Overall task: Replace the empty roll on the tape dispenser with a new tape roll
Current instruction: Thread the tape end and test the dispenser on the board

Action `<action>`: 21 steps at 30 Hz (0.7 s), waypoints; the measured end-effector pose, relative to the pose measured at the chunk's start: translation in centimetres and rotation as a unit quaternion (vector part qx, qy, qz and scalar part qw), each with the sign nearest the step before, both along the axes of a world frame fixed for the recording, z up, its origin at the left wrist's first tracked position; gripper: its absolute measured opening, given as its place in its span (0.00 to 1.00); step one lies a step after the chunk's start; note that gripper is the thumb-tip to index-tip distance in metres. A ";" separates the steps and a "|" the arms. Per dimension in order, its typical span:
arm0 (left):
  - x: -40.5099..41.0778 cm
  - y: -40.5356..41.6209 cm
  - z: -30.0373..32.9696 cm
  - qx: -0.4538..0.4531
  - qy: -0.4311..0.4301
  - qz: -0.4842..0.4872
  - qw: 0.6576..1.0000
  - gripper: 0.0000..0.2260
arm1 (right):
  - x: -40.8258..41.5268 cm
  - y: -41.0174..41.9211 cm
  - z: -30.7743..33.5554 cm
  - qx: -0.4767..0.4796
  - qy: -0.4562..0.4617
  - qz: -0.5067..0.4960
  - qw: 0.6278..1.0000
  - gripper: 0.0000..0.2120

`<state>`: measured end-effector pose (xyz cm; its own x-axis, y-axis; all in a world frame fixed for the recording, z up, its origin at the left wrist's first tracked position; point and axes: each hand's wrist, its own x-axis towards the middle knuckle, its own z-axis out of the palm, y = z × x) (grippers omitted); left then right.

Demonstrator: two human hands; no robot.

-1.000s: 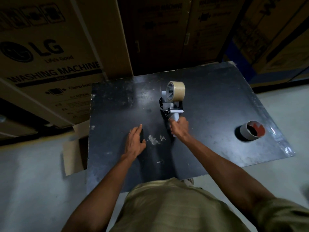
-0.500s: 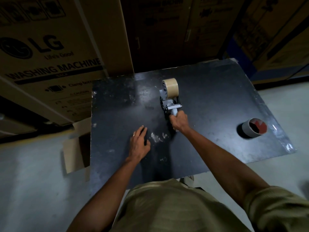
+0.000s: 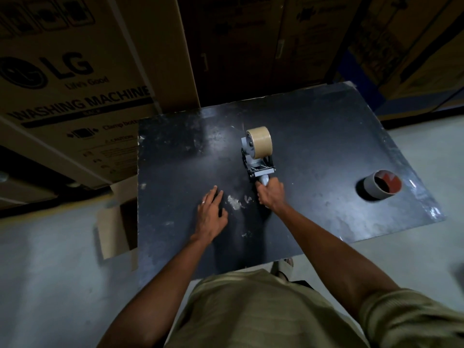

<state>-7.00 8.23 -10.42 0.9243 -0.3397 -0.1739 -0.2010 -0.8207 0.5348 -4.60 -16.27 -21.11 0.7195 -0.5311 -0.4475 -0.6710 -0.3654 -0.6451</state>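
A grey tape dispenser [image 3: 256, 164] stands on the black table [image 3: 326, 136], carrying a full tan tape roll [image 3: 261, 143] on its spindle at the far end. My right hand [image 3: 271, 194] grips the dispenser's handle, which is mostly hidden in my fist. My left hand [image 3: 211, 214] rests flat on the table to the left of the dispenser, fingers straight, holding nothing. The empty roll [image 3: 381, 185], a grey cardboard core with a reddish inside, sits on the table at the right.
Large cardboard boxes [image 3: 62, 79] printed "LG washing machine" stand behind and left of the table. A small open cardboard box [image 3: 115, 222] lies on the pale floor by the table's left edge. White scuff marks [image 3: 234, 203] spot the tabletop between my hands.
The dispenser in my right hand has turned slightly, showing more of the tan roll's face. My left hand stays flat on the table.
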 end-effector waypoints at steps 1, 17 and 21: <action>-0.2 0.1 -0.1 0.001 -0.001 -0.002 1.000 0.28 | 0.0 0.1 0.3 -0.001 0.003 0.004 1.000 0.31; -1.3 0.3 -1.9 0.013 -0.069 -0.059 0.996 0.26 | -2.9 3.1 4.9 -0.016 -0.003 -0.018 1.000 0.33; -0.9 0.2 -1.9 -0.015 -0.079 -0.054 0.995 0.25 | -4.3 3.5 6.8 -0.018 0.003 -0.018 1.000 0.33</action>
<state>-7.89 8.44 -12.34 0.8967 -0.4423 -0.0177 -0.3713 -0.7732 0.5141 -8.86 -12.77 -14.33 0.6974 -0.5718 -0.4320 -0.6876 -0.3637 -0.6285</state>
